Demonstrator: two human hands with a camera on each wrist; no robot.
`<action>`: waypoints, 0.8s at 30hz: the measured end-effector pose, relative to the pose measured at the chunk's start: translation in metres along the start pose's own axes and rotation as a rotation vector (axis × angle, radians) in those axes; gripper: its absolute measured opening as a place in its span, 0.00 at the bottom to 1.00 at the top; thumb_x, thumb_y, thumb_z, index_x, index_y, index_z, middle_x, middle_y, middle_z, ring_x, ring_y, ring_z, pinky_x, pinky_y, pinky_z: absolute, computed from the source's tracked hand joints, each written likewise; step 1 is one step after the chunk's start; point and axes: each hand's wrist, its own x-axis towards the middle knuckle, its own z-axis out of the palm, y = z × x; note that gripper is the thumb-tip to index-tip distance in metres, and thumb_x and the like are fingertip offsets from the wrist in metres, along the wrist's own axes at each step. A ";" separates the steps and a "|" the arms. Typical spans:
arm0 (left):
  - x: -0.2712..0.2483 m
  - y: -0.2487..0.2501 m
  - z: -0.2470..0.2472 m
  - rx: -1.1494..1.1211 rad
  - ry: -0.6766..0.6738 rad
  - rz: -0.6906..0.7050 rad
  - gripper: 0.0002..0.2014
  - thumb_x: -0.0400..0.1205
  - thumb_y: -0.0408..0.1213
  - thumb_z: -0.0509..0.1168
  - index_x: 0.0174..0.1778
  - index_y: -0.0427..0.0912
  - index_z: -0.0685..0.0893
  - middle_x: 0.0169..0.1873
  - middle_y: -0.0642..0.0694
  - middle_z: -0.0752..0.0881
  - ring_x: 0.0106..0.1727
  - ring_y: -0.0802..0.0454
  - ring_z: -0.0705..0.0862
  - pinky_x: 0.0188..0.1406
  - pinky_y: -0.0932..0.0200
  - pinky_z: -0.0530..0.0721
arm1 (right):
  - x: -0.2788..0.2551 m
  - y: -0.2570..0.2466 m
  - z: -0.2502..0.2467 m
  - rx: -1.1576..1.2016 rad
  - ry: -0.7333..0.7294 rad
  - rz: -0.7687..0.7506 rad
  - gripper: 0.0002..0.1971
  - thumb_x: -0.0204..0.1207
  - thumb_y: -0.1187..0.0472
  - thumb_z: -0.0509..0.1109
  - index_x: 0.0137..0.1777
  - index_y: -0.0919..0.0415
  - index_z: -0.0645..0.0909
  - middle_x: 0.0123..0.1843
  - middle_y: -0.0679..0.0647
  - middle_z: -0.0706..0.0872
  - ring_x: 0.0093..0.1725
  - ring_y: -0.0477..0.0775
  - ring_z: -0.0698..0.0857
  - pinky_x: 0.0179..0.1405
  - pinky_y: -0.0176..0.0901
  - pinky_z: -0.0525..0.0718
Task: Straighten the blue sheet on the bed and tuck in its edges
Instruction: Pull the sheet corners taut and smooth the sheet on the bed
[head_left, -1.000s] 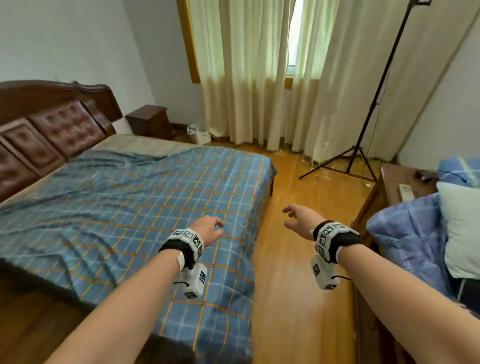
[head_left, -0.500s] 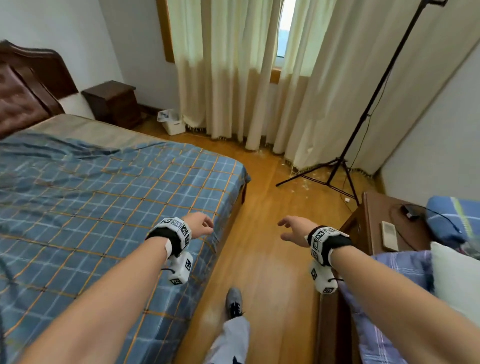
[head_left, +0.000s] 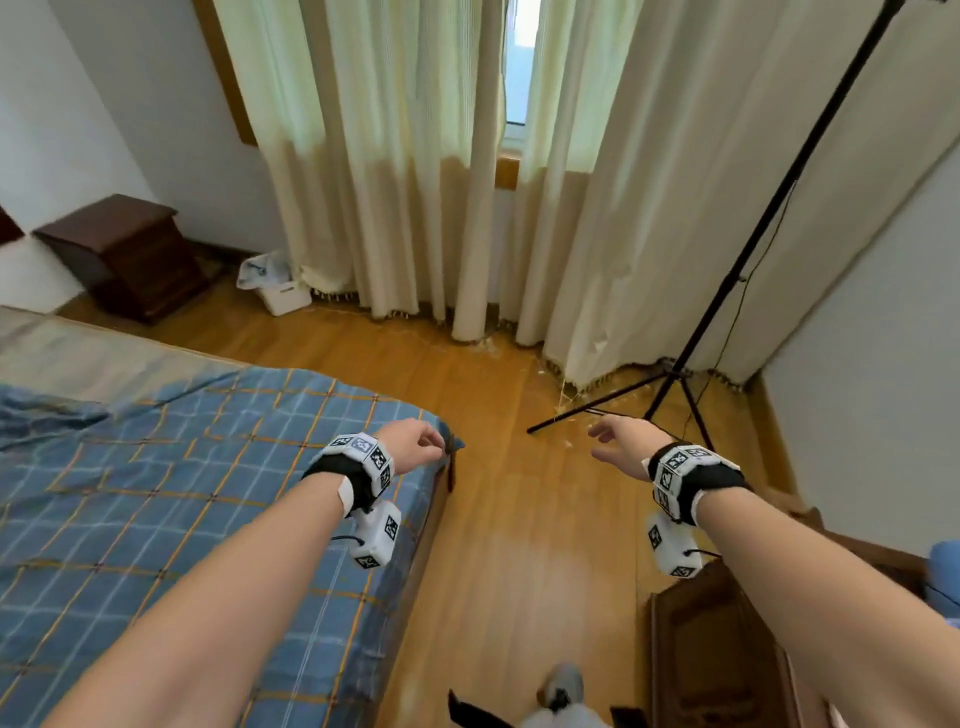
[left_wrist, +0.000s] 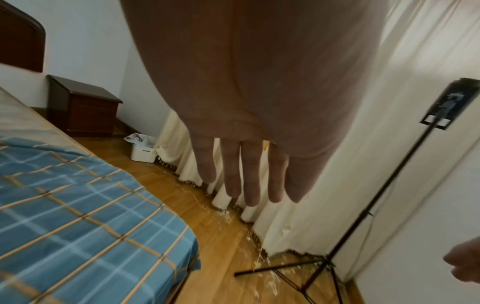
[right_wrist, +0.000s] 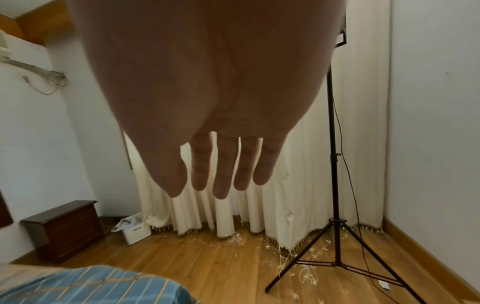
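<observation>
The blue checked sheet lies spread over the bed, wrinkled at the far left, and leaves a strip of bare mattress along the far side. Its corner hangs over the bed's foot corner. My left hand hovers just above that corner with relaxed fingers and holds nothing. To the right, my right hand floats over the wooden floor, its fingers loose and empty. Both wrist views show the sheet below the hands, untouched.
A black tripod stand stands by the cream curtains. A dark nightstand and a white bin sit beyond the bed. Dark wooden furniture is close on my right. My foot is on the floor between it and the bed.
I have walked along the bed's foot toward its far corner and turned right. The headboard has left the view, and my left hand has come over the sheet's corner.
</observation>
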 end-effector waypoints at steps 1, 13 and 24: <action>0.027 -0.005 -0.014 -0.013 0.022 -0.024 0.13 0.84 0.46 0.64 0.63 0.49 0.84 0.61 0.49 0.87 0.60 0.50 0.85 0.61 0.51 0.84 | 0.033 0.006 -0.010 0.008 -0.001 0.006 0.19 0.80 0.47 0.68 0.70 0.49 0.78 0.65 0.48 0.85 0.62 0.52 0.84 0.61 0.48 0.84; 0.294 -0.081 -0.173 -0.180 0.229 -0.436 0.12 0.84 0.45 0.64 0.62 0.51 0.84 0.58 0.51 0.86 0.54 0.52 0.85 0.48 0.61 0.80 | 0.481 -0.065 -0.158 -0.146 -0.119 -0.388 0.20 0.80 0.51 0.67 0.71 0.50 0.78 0.68 0.49 0.83 0.66 0.53 0.83 0.65 0.48 0.82; 0.456 -0.201 -0.264 -0.437 0.230 -0.686 0.12 0.83 0.48 0.65 0.59 0.51 0.84 0.64 0.50 0.84 0.64 0.51 0.82 0.64 0.54 0.81 | 0.762 -0.260 -0.220 -0.392 -0.341 -0.722 0.19 0.81 0.51 0.66 0.71 0.51 0.78 0.67 0.50 0.83 0.65 0.55 0.83 0.64 0.47 0.81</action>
